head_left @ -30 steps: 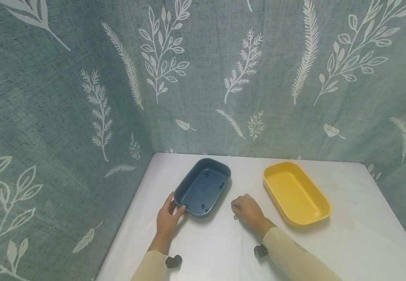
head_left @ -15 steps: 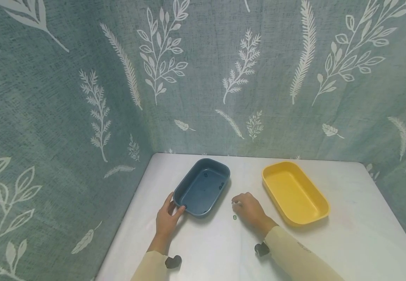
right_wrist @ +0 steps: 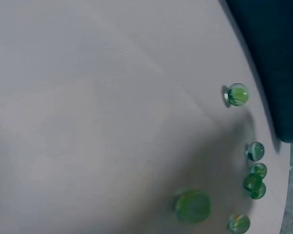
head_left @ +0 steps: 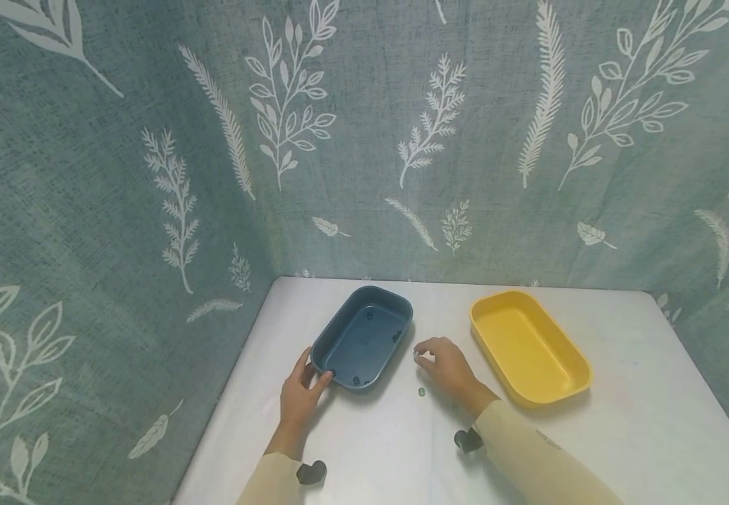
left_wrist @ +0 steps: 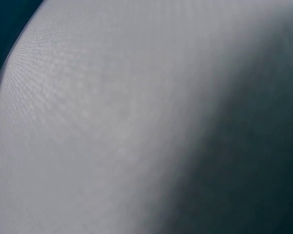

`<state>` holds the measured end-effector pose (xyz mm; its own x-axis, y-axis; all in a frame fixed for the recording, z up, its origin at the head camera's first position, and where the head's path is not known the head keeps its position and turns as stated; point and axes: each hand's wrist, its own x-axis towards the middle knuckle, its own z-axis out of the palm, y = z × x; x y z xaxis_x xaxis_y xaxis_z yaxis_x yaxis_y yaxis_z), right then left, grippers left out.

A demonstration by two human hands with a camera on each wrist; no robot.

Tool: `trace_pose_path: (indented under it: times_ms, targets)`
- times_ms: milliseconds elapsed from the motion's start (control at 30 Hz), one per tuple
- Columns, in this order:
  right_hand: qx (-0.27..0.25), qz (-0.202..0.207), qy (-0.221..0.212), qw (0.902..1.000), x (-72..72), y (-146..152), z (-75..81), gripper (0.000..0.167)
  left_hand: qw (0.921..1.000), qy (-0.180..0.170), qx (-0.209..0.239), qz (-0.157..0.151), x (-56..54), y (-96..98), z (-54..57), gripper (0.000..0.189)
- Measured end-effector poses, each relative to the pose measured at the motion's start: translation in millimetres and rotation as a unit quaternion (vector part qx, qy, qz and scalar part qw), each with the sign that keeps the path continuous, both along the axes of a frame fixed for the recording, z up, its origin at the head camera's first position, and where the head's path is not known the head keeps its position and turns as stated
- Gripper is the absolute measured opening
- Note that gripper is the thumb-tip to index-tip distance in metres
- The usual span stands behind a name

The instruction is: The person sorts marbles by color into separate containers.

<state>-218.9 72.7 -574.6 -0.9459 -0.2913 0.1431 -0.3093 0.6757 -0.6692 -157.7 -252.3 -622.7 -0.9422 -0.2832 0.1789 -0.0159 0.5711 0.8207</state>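
My left hand (head_left: 298,398) grips the near left corner of a blue tray (head_left: 364,344), thumb at the rim and fingers along the outer side. Several dark-looking marbles (head_left: 369,315) lie spread inside that tray. To its right, my right hand (head_left: 449,368) holds a small clear marble (head_left: 416,355) between thumb and forefinger, over the white table. A green glass marble (head_left: 421,391) rests on the table just in front of that hand. The right wrist view shows several green marbles, one of them (right_wrist: 238,94) beside a dark blue wall (right_wrist: 266,63).
A yellow tray (head_left: 531,351) stands on the white table (head_left: 377,449) to the right of my right hand. Patterned green-grey cloth (head_left: 364,231) hangs behind the table and along its left side. The left wrist view holds mostly blurred white tabletop (left_wrist: 102,122).
My right hand has moved slightly back and left, now with a marble visible at its fingertips. Marbles have rolled near the blue tray's front end. My left hand stays at the tray's corner.
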Motion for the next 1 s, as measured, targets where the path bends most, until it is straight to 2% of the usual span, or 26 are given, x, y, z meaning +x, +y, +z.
trace_pose_path:
  times_ms: [200,467,1000]
  targets:
    - [-0.018,-0.004,0.018,0.9997,-5.6,-2,8.5,0.016,0.9999,0.003,-0.01,-0.001,-0.2,0.2,-1.3,0.077]
    - [0.0,-0.018,0.015,0.9997,-13.3,-8,16.3,0.022,0.9999,-0.011,-0.001,0.003,-0.2,2.0,0.2,0.079]
    - [0.005,0.003,0.017,0.9998,-32.4,-21,34.8,0.019,0.9999,-0.011,0.0,0.008,1.1,2.8,2.0,0.079]
